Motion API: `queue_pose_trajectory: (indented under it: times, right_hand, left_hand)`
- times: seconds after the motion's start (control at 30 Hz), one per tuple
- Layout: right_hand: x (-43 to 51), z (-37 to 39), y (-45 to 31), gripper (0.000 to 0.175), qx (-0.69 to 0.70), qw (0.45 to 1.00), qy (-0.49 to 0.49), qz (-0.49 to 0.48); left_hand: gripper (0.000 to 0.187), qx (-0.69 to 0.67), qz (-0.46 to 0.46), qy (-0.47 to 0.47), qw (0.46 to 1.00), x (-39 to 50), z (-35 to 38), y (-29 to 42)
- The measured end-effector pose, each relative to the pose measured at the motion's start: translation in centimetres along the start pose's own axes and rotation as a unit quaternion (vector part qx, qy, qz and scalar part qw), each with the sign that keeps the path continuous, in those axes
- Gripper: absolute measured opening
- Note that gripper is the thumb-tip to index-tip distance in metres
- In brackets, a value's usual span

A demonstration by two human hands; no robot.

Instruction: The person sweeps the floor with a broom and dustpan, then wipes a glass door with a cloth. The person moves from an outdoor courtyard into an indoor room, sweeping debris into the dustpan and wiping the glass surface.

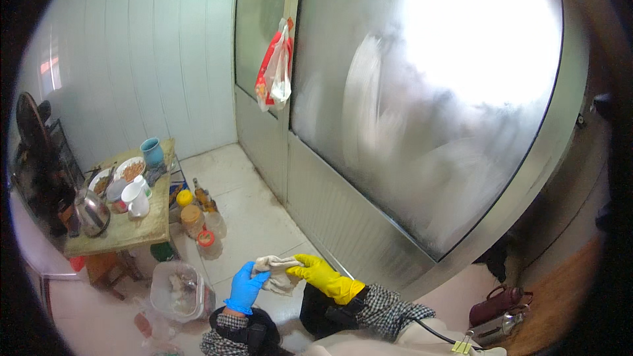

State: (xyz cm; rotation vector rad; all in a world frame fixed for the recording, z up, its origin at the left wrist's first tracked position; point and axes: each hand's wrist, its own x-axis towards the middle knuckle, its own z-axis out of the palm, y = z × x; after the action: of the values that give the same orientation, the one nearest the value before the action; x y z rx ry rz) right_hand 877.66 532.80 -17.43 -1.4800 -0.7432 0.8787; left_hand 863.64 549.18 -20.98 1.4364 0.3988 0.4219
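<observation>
A crumpled off-white cloth (277, 277) is stretched between my two hands, above the tiled floor. My left hand (244, 289), in a blue disposable glove, pinches the cloth's left end. On the other side my right hand (324, 278), in a yellow rubber glove, grips its right upper corner. Both sleeves are black-and-white checked. In front of me stands a metal-framed door with a large glass pane (376, 123), which carries whitish wiped streaks and hazy patches. The fingertips behind the cloth are partly hidden.
At left a small table (148, 230) holds a steel kettle (92, 212), a white mug (135, 200), a blue cup (152, 151) and food plates. Jars (192, 220) and a clear plastic bin (177, 296) stand on the floor. Plastic bags (277, 69) hang on the frame. Thermoses (496, 306) are at right.
</observation>
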Motion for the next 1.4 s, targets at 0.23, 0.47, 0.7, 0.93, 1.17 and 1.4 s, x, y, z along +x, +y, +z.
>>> queue_pose_trajectory:
  times: [0.23, 0.47, 0.7, 0.93, 1.17, 1.4]
  right_hand:
    - [1.4, -0.3, 0.4, 0.041, -0.435, 0.823, 0.17, -0.323]
    - [0.2, 2.4, 0.4, 0.06, -0.463, 0.842, 0.07, -0.268]
    - [2.9, -0.5, 2.5, 0.028, -0.376, 0.887, 0.11, -0.246]
    - [-0.9, -15.0, -1.2, 0.02, -0.572, 0.746, 0.261, -0.219]
    - [-6.1, -21.8, -3.4, 0.026, -0.746, 0.592, 0.27, -0.143]
    - [-16.7, -21.5, 12.1, 0.027, 0.004, 0.863, 0.383, 0.329]
  left_hand:
    - [0.033, -0.141, -0.095, -0.057, 0.984, 2.5, 1.7, -1.0]
    - [0.037, -0.305, -0.097, -0.102, 0.942, 4.7, 0.9, -5.3]
    - [0.053, -0.365, -0.114, -0.178, 0.907, 4.4, 1.8, -5.7]
    - [0.052, -0.206, -0.108, -0.028, 0.972, 4.8, 0.9, -4.7]
    - [0.051, -0.184, -0.091, -0.015, 0.979, 5.0, 0.1, -4.9]
    - [0.048, -0.13, -0.109, -0.027, 0.985, 4.9, 0.4, -4.8]
